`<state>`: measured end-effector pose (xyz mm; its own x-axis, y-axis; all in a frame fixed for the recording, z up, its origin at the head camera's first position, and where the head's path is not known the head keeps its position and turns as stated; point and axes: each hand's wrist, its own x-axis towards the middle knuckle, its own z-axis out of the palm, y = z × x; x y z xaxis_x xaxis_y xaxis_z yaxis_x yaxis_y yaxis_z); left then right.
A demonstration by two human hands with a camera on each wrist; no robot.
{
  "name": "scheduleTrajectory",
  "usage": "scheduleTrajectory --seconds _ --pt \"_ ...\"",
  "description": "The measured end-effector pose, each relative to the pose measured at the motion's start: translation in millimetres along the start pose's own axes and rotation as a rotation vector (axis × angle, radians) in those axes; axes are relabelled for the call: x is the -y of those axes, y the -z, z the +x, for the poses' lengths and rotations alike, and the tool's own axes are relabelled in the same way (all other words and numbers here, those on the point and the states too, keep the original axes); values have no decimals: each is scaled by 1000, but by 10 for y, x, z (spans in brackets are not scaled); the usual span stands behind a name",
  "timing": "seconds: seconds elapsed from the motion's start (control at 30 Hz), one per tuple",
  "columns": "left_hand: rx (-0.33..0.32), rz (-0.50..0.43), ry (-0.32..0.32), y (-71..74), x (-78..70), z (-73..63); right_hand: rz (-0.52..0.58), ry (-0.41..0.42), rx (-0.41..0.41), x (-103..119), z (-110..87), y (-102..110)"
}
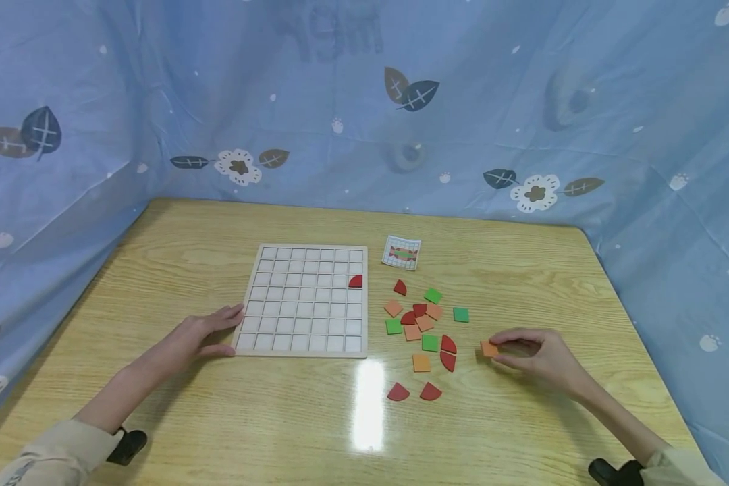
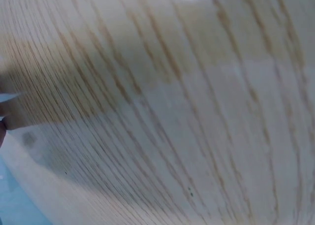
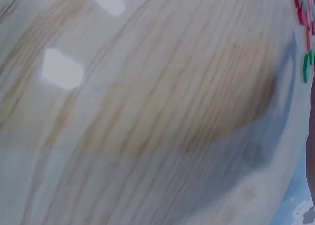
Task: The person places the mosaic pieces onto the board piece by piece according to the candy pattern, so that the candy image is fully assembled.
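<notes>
In the head view the right hand (image 1: 537, 354) pinches an orange square tile (image 1: 489, 348) between thumb and fingers, to the right of the loose pieces. The left hand (image 1: 203, 332) rests at the left edge of a white grid board (image 1: 304, 300), fingers fairly straight and touching its frame. One red quarter-circle piece (image 1: 356, 281) lies in a cell at the board's right side. Several loose red quarter-circles (image 1: 430, 391), green squares (image 1: 430, 343) and orange squares (image 1: 422, 363) are scattered between the board and the right hand. Both wrist views show mostly tabletop.
A small pattern card (image 1: 401, 252) with a red, orange and green design lies behind the loose pieces. The wooden table (image 1: 267, 418) meets a blue patterned cloth (image 1: 340, 135) at the back and sides. Light glares off the tabletop near the front middle.
</notes>
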<state>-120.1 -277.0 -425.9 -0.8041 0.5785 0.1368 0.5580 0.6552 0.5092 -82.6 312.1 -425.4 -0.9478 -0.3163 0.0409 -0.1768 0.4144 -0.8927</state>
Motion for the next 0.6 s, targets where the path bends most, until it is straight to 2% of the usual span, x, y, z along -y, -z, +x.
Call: scheduleTrajectory --seconds 0.3,0.6 --pt "-14 14 -27 -14 12 3 37 -17 1 85 120 -139" --pt "2 12 9 -8 5 3 92 -2 -14 158 284 -303"
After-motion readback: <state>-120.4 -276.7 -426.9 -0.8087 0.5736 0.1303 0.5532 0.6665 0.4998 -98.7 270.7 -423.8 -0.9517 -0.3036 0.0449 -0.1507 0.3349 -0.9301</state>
